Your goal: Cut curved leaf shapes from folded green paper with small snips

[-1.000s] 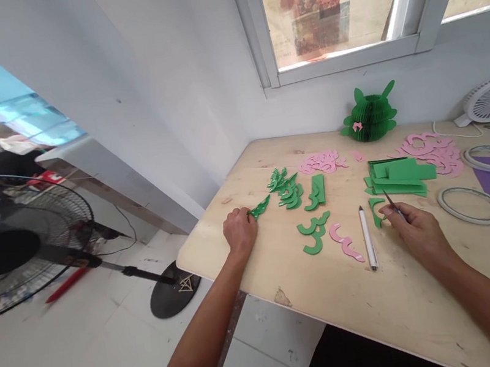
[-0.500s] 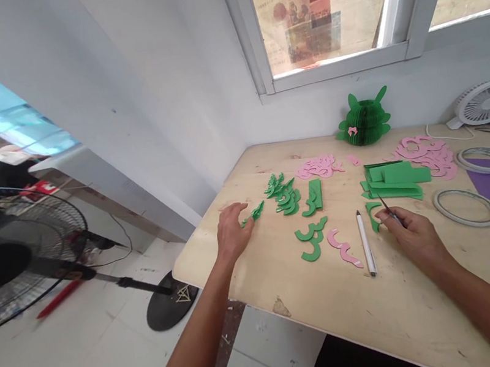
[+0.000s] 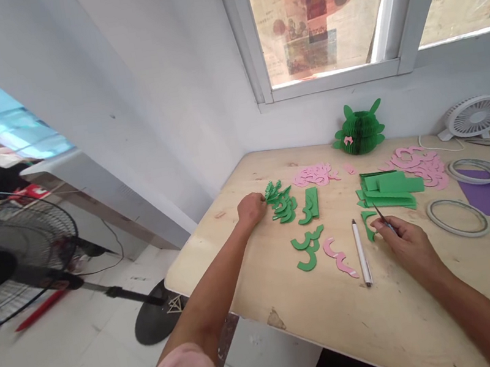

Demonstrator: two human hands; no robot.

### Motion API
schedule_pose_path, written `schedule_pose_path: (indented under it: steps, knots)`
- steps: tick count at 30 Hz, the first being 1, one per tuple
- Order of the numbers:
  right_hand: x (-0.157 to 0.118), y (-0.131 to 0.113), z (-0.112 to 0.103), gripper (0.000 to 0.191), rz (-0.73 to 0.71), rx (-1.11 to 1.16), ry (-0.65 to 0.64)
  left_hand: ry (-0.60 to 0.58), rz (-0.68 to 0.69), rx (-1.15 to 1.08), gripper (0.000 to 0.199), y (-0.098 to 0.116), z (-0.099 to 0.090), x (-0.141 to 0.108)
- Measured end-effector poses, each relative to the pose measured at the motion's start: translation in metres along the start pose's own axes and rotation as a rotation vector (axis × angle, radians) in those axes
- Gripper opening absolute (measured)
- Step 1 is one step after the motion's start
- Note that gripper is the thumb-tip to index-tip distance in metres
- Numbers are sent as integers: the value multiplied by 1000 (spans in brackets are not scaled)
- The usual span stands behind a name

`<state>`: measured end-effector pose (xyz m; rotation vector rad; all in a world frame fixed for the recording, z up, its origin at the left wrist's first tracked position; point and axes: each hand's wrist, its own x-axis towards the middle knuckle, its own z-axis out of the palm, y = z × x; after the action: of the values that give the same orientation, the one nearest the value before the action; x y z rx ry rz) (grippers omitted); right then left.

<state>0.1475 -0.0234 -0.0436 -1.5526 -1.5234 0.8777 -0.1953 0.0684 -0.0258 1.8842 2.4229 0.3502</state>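
Observation:
My left hand [image 3: 252, 208] is at the left side of a pile of wavy green paper cutouts [image 3: 283, 207]. Its fingers are drawn together on a green cutout [image 3: 269, 191] at the pile's edge, the fingertips partly hidden. In my right hand [image 3: 405, 239] is a pair of small scissors [image 3: 379, 213], dark pointed blades up and handles hidden in the palm. Beside its fingertips lies a curved green paper piece [image 3: 368, 227]. Between the hands are more green cutouts [image 3: 307, 257], a wavy pink cutout [image 3: 339, 260] and a white pen [image 3: 362, 255].
Green paper strips [image 3: 390, 190], pink cutouts [image 3: 315, 175] and two tape rolls [image 3: 460, 231] lie on the wooden table [image 3: 260, 280]. A green honeycomb paper figure [image 3: 360, 132] and small white fan [image 3: 476, 116] stand by the wall. A floor fan [image 3: 16, 263] stands left.
My left hand has moved right and away from me to the green pile. The green cutout that lay alone beside it is now at the pile. My right hand stays put.

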Motion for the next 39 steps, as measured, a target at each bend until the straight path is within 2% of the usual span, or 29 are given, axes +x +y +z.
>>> schedule_pose_path:
  steps: [5,11,18,24,29,33,39]
  knots:
    - [0,1,0,37,3,7,3,56,-86,-27,27,-11,-1,2]
    - [0,0,-1,37,2,4,0,128,-144,-117,23,-29,0,-5]
    - [-2,-4,-2,36,-5,-5,4,328,-126,-120,25,-42,-2,-11]
    - [-1,-2,-1,39,-14,11,16,397,67,-115,24,-39,-3,-15]
    - [0,0,0,40,-36,-3,18,475,-41,-93,25,-40,-3,-11]
    - [0,0,-1,39,-32,7,13,490,-117,-76,26,-42,-5,-10]
    - [-1,-4,-2,39,-28,-1,17,430,-131,-88,22,-42,-3,-14]
